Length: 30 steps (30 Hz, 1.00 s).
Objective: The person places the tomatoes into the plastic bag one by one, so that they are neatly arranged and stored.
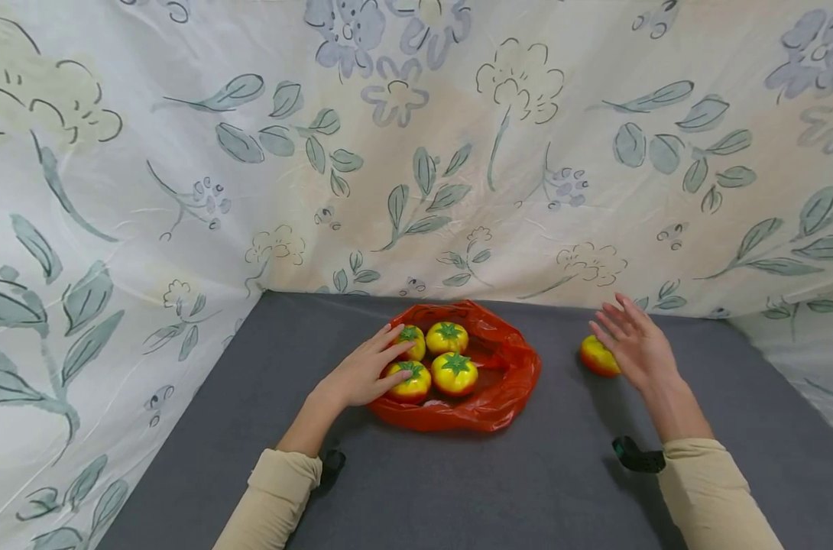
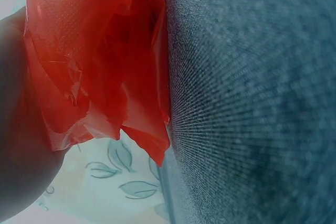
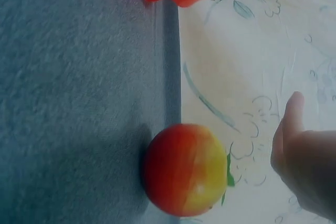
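Observation:
A red plastic bag [image 1: 516,374] lies with its mouth open on the grey table. Several yellow-and-red tomatoes with green leafy tops sit inside, one of them the front right tomato [image 1: 455,373]. My left hand [image 1: 364,370] reaches over the bag's left rim, its fingers spread across the two left tomatoes. In the left wrist view the bag's crumpled side [image 2: 100,77] hides those fingertips. Off to the right, my right hand [image 1: 640,347] is raised with fingers extended, holding nothing. Just left of it, partly behind it, a single tomato [image 1: 598,357] lies on the table.
The grey tabletop [image 1: 471,489] reaches back to a hanging floral cloth [image 1: 416,191], which stands close behind the bag and the single tomato. More of this cloth borders the left and right sides. Dark bands with small devices are at both wrists.

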Each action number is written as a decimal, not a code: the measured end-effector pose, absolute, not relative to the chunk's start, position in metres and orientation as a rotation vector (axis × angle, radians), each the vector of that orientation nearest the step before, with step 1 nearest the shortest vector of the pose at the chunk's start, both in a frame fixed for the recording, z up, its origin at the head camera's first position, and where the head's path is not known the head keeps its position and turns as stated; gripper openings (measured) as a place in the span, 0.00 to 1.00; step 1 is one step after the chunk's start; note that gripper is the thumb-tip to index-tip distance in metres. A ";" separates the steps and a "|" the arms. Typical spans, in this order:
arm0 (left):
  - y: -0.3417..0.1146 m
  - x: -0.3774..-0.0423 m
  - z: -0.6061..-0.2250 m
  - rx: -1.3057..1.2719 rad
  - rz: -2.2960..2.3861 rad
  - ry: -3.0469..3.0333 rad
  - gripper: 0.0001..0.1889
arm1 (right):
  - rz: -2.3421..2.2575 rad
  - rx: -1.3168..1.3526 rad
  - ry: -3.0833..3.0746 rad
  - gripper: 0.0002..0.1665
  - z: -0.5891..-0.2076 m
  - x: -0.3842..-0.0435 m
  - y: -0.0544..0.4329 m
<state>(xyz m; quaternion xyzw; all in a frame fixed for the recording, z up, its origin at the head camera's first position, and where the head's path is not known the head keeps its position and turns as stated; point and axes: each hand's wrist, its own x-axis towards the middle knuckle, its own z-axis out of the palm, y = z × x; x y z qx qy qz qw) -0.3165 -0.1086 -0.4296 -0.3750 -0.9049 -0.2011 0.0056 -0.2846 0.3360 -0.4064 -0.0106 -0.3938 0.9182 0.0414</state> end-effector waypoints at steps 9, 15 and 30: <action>-0.107 -0.317 -0.430 -1.167 -0.634 -2.842 0.30 | 2.662 -0.128 -1.282 0.28 -0.459 -0.315 0.389; -0.106 -0.317 -0.431 -1.161 -0.625 -2.836 0.30 | 2.656 -0.206 -1.235 0.24 -0.431 -0.292 0.370; -0.106 -0.318 -0.430 -1.164 -0.630 -2.836 0.30 | 2.453 -0.526 -1.560 0.50 -0.465 -0.316 0.416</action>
